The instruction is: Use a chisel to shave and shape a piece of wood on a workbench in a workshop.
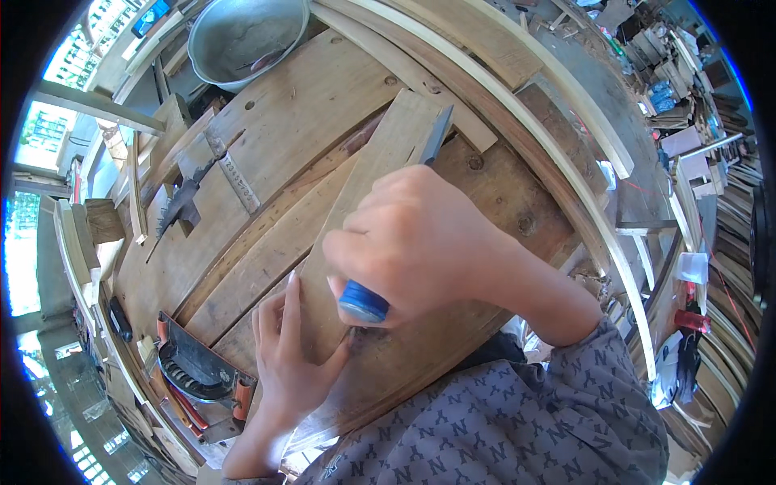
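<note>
My right hand (412, 250) is closed in a fist around the blue handle (364, 302) of a chisel-like tool. Its flat grey blade (439, 134) sticks out past the far side of the fist, along the right edge of a narrow wooden board (404, 121). The part of the tool inside the fist is hidden. My left hand (295, 352) rests with fingers spread at the left side of the same board, below and left of the right fist. The board lies slanted on a plank workbench (323, 81).
A grey metal basin (242, 36) stands at the far left. Near my left hand lies a black tool with orange handles (198, 368) beside red-handled pliers (187, 411). A jagged dark metal piece (184, 200) lies farther left. Long curved wooden strips (558, 153) run along the right.
</note>
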A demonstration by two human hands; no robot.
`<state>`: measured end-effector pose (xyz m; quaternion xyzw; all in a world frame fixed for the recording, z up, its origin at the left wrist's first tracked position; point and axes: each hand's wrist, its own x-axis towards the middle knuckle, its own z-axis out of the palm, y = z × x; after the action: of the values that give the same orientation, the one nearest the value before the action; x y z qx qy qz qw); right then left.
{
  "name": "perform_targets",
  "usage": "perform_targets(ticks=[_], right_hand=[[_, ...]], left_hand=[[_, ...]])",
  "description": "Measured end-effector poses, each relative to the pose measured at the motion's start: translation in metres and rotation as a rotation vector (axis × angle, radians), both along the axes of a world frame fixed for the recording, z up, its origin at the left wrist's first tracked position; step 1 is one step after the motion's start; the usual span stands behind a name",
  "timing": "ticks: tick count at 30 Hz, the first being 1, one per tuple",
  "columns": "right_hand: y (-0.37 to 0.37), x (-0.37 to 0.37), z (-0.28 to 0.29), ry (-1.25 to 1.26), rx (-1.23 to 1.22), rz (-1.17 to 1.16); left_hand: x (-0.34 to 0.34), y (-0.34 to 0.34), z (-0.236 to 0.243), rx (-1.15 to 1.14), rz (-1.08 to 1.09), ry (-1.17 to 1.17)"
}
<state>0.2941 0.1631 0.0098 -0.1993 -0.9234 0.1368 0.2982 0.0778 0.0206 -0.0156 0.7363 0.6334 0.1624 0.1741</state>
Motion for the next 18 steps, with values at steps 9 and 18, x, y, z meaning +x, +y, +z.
perform_targets(ticks=[9, 18], right_hand=[[-0.0044, 0.0042, -0.0011, -0.066, 0.001, 0.051], [0.0009, -0.0021, 0.0013, -0.133, 0.029, 0.023]], left_hand=[[-0.0031, -0.0042, 0.001, -0.109, 0.05, -0.028], [-0.0023, -0.0013, -0.0025, -0.028, 0.014, 0.002]])
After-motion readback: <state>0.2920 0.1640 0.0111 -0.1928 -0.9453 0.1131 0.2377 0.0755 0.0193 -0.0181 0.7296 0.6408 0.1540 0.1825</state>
